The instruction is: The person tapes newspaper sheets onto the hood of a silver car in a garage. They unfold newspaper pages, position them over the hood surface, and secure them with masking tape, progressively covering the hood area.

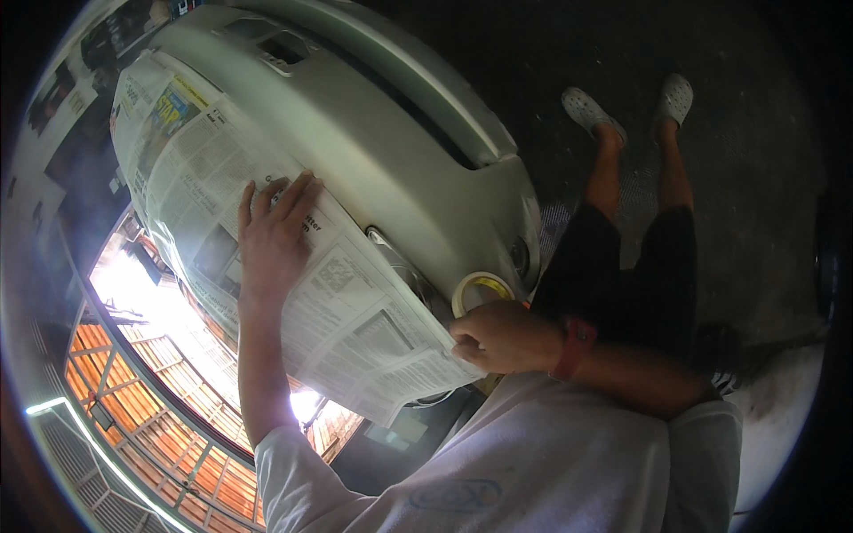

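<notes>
Sheets of newspaper point(355, 293) are spread over a pale greenish car body point(391, 151), their straight edge running along the panel. My left hand point(274, 231) lies on the paper near that edge, fingers apart and pressing flat. At the paper's near right corner, my right hand point(511, 339) is closed, thumb and forefinger by the edge. A roll of masking tape point(460, 293) sticks out from behind its knuckles and appears held in it. The hidden fingers leave unclear whether they also pinch the paper. A red band point(576, 348) circles my right wrist.
A bumper-like panel with a long dark slot point(444, 147) curves along the car's far side. A round lamp point(519, 256) sits near its right end. My legs and light clogs point(675, 98) show on the dark floor point(755, 160). Bright orange roofing point(133, 382) appears lower left.
</notes>
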The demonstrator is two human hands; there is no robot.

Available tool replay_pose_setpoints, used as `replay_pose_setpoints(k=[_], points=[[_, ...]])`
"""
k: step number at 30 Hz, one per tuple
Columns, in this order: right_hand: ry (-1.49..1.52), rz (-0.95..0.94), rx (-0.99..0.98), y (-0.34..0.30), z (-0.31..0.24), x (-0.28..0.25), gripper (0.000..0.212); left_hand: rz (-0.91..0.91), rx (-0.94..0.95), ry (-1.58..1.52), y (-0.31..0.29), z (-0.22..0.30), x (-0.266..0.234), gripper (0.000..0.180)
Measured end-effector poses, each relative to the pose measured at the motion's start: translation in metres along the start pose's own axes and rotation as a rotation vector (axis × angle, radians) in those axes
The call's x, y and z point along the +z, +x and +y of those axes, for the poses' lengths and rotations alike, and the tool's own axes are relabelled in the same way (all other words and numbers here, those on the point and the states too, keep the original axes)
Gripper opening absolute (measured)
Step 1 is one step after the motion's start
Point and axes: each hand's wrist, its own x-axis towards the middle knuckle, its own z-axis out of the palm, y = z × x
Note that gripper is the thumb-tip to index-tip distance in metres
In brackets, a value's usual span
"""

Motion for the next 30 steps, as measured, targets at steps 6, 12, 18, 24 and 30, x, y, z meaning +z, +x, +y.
replay_pose_setpoints(k=[6,12,18,24,30], points=[[0.034,0.084,0.097,0.004,0.016,0.007,0.032,-0.014,0.001,-0.007,-0.003,0.002,-0.001,0.073],[0.057,0.018,0.144,0.015,0.040,0.002,0.029,-0.073,-0.013,0.027,-0.003,0.014,-0.001,0.067],[0.062,-0.025,0.145,0.017,0.038,-0.001,0.030,-0.116,0.003,0.012,-0.011,0.031,-0.004,0.060],[0.062,-0.071,0.128,0.014,0.024,-0.005,0.031,-0.071,0.043,0.035,-0.018,0.044,-0.003,0.055],[0.103,0.005,0.001,0.006,-0.005,0.002,0.035,-0.079,0.047,-0.001,-0.019,0.045,-0.005,0.059]])
